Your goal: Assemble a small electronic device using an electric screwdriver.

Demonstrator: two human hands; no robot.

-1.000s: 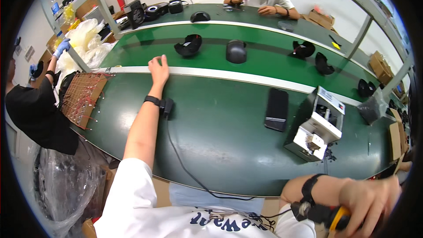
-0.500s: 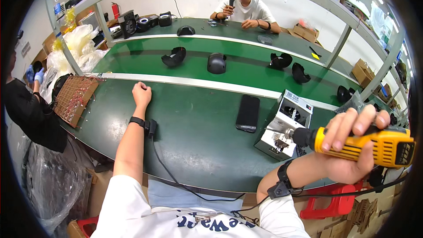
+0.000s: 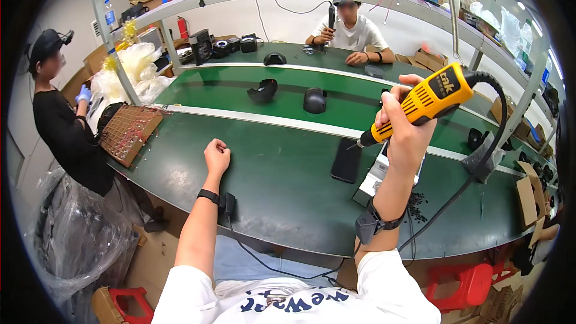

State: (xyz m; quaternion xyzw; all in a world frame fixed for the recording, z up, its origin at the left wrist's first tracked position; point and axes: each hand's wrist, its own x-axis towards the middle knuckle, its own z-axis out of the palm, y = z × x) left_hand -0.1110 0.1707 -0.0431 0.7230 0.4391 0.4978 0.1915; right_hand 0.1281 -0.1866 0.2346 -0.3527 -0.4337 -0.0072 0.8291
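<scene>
My right hand (image 3: 405, 108) is raised over the right part of the bench, wrapped round a yellow and black corded electric screwdriver (image 3: 441, 91). Its bit points down and left, above the top edge of a black phone (image 3: 346, 161) lying on the green bench (image 3: 288, 186). Under my right forearm stands a white box-shaped screw feeder (image 3: 375, 180), partly hidden by the arm. My left hand (image 3: 217, 155) is closed in a loose fist on the bench; what is inside it, if anything, is hidden.
Black curved shells (image 3: 315, 101) sit on the green belt beyond the bench. Small black screws (image 3: 415, 203) lie right of the feeder. A wired brown board (image 3: 131, 135) stands at the left end. One person sits across; another stands left. A red stool (image 3: 462, 287) is at lower right.
My right hand has lifted the screwdriver up and left, away from the feeder's front, and its bit has turned downward. My left fist stays on the bench. The view has shifted.
</scene>
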